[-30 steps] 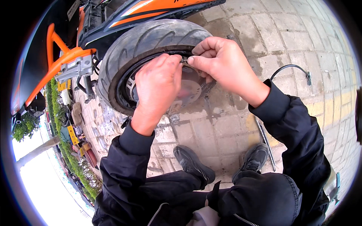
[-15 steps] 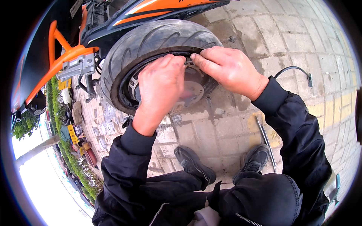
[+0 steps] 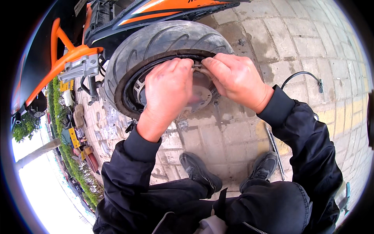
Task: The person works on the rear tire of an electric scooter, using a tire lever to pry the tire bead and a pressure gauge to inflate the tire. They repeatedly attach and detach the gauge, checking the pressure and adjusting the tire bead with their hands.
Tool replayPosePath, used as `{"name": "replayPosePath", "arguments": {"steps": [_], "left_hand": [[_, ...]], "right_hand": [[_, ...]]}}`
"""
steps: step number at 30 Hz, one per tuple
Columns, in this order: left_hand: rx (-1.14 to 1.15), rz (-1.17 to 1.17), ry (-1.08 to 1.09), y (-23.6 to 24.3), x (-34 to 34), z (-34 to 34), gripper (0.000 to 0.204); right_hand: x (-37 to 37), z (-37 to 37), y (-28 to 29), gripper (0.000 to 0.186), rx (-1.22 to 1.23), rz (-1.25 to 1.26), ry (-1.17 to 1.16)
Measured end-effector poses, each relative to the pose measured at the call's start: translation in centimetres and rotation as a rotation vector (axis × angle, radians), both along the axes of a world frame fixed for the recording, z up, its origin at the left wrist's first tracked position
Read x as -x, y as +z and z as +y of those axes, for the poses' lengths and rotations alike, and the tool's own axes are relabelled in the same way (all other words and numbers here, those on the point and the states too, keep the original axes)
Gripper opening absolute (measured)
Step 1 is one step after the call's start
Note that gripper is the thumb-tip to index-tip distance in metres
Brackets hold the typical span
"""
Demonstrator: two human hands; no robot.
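A worn black motorcycle tyre (image 3: 156, 39) sits on its wheel, with the dark rim (image 3: 130, 91) facing me. My left hand (image 3: 169, 87) is closed at the upper inner edge of the rim, knuckles up, its fingertips hidden. Just right of it, my right hand (image 3: 237, 80) is pinched closed at the same edge, thumb and fingers bent inward. A small gap separates the two hands. What either one grips is too hidden to make out. Below them, part of a round metal disc (image 3: 201, 96) with holes shows inside the wheel.
Orange and black motorcycle bodywork (image 3: 156, 15) rises behind the tyre, with an orange frame tube (image 3: 58, 64) at left. On the paving lie a thin black hose (image 3: 300, 73) and a long metal bar (image 3: 276, 150) beside my right shoe (image 3: 265, 165). A hedge (image 3: 80, 171) runs along the left.
My right hand has shifted slightly down, its thumb and fingers now more curled at the rim edge. The left hand has stayed almost in place.
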State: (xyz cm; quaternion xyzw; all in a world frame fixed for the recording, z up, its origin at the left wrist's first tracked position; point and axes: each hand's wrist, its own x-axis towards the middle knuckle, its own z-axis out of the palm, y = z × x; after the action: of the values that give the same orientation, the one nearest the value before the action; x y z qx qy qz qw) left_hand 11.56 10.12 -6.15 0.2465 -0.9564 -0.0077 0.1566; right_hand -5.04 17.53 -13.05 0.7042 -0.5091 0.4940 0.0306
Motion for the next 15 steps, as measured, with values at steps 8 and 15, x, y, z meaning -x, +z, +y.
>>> {"name": "replayPosePath", "arguments": {"steps": [8,15], "left_hand": [[0.006,0.016,-0.003,0.0,0.2,0.1,0.015],[0.082,-0.013,-0.007,-0.4,0.3,-0.1,0.014]], "right_hand": [[-0.5,0.4,0.0,0.018,-0.074,-0.097,-0.024],[2.7,0.7,0.1,0.024,0.052,0.043,-0.046]]}}
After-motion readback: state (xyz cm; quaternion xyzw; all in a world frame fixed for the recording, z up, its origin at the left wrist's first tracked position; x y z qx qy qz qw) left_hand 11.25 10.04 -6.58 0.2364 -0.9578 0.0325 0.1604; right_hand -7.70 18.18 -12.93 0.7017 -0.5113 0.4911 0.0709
